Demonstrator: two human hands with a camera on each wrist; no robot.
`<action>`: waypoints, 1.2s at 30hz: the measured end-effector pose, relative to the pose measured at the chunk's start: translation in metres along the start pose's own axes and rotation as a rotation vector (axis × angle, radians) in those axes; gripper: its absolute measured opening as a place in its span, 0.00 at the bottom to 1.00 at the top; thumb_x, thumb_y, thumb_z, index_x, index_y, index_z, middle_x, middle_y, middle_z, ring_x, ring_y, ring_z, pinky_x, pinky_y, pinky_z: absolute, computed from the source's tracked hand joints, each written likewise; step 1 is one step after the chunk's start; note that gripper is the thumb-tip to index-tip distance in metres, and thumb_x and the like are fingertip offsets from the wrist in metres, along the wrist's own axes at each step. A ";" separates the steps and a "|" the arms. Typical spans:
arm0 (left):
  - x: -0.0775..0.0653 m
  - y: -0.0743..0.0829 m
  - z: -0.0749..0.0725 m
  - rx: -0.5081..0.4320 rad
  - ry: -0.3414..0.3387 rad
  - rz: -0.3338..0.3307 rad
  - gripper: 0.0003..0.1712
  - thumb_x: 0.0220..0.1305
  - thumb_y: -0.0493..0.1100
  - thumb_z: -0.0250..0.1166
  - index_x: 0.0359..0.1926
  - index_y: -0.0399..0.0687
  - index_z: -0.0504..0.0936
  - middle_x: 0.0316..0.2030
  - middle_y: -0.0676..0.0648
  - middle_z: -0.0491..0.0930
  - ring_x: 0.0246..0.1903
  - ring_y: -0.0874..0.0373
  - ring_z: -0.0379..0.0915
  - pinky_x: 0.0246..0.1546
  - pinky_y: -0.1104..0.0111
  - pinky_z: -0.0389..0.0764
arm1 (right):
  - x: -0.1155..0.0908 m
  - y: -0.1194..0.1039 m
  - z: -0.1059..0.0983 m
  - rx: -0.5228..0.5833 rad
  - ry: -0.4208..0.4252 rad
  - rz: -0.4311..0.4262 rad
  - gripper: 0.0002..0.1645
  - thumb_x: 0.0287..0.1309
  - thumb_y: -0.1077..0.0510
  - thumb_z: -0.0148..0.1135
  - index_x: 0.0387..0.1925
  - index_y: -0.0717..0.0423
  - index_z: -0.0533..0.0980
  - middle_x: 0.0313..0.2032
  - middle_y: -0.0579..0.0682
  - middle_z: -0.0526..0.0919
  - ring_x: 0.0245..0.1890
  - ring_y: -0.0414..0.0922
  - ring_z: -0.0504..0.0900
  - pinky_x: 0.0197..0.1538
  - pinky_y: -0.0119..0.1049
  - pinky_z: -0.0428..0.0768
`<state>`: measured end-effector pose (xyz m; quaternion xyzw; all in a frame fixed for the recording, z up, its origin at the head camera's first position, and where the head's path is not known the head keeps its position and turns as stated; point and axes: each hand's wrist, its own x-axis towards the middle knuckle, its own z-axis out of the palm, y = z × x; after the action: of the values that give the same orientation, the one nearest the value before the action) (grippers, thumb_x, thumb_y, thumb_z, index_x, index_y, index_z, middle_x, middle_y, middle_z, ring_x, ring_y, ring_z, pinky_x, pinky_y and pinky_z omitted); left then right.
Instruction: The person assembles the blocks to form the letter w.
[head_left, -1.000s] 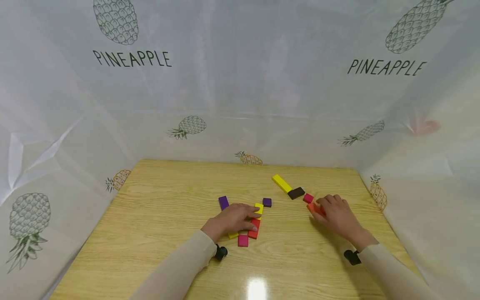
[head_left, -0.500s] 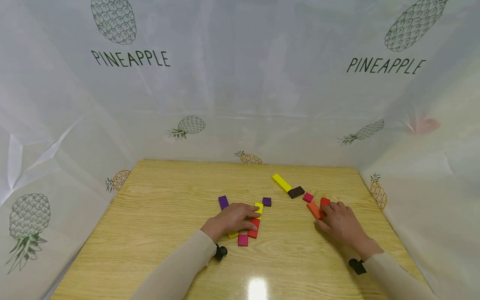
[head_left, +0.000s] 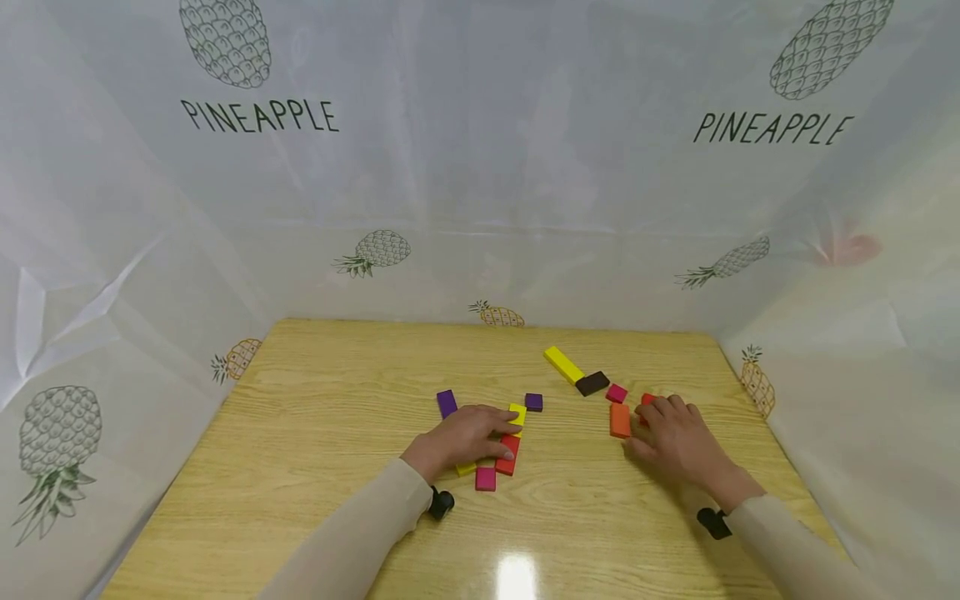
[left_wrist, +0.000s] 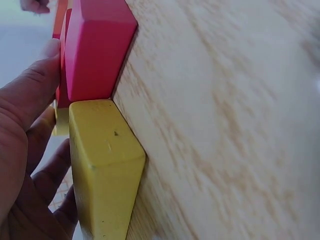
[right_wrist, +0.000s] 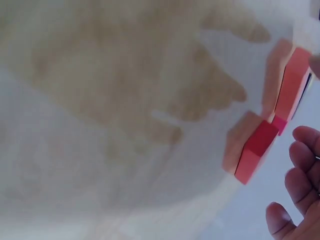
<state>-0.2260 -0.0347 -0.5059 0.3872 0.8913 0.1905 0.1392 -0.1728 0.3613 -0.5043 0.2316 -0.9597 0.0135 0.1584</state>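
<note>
My left hand (head_left: 467, 437) lies over a group of blocks, fingers spread. Its fingertips rest at a yellow block (head_left: 517, 411) and a red block (head_left: 507, 462); the palm partly covers a purple block (head_left: 447, 404). In the left wrist view a pink block (left_wrist: 100, 50) and another yellow block (left_wrist: 107, 150) stand beside that hand. My right hand (head_left: 678, 442) has its thumb near an orange block (head_left: 619, 420). Its fingers partly hide a second red block (head_left: 649, 399). In the right wrist view the fingers (right_wrist: 300, 187) stand loosely bent, apart from this red block (right_wrist: 256, 152).
Beyond the right hand, a small pink block (head_left: 617, 392), a black block (head_left: 592, 383) and a long yellow block (head_left: 562, 365) form a slanting line. A small purple block (head_left: 533, 402) lies between the groups. Printed plastic sheeting (head_left: 480, 167) surrounds the wooden table (head_left: 337, 358).
My right hand has shifted slightly right and off the orange block, uncovering it and part of the red block. The orange block has turned from slanted to nearly straight. The left hand stays put.
</note>
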 end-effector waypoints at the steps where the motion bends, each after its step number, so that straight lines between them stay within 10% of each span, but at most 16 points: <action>1: 0.000 0.000 0.000 0.000 -0.002 -0.002 0.31 0.74 0.58 0.66 0.74 0.61 0.76 0.78 0.57 0.68 0.78 0.53 0.62 0.80 0.55 0.62 | 0.002 0.002 0.000 -0.012 -0.001 -0.004 0.30 0.56 0.41 0.78 0.47 0.60 0.81 0.44 0.55 0.80 0.44 0.57 0.76 0.42 0.55 0.76; 21: -0.002 0.001 -0.003 -0.010 -0.011 -0.012 0.31 0.74 0.57 0.65 0.74 0.59 0.76 0.78 0.56 0.67 0.78 0.53 0.61 0.80 0.56 0.61 | 0.028 0.008 0.002 0.010 -0.158 -0.029 0.26 0.60 0.40 0.72 0.46 0.56 0.80 0.44 0.52 0.80 0.43 0.53 0.73 0.44 0.53 0.74; 36: -0.001 0.002 -0.004 -0.020 -0.011 -0.019 0.31 0.74 0.57 0.66 0.74 0.59 0.77 0.78 0.56 0.67 0.78 0.53 0.61 0.80 0.56 0.61 | 0.062 -0.045 0.007 0.060 -0.155 -0.182 0.30 0.56 0.42 0.73 0.52 0.59 0.81 0.46 0.51 0.80 0.46 0.51 0.74 0.53 0.54 0.78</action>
<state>-0.2255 -0.0353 -0.5014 0.3783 0.8922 0.1961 0.1499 -0.2071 0.2927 -0.4939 0.3227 -0.9433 0.0100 0.0775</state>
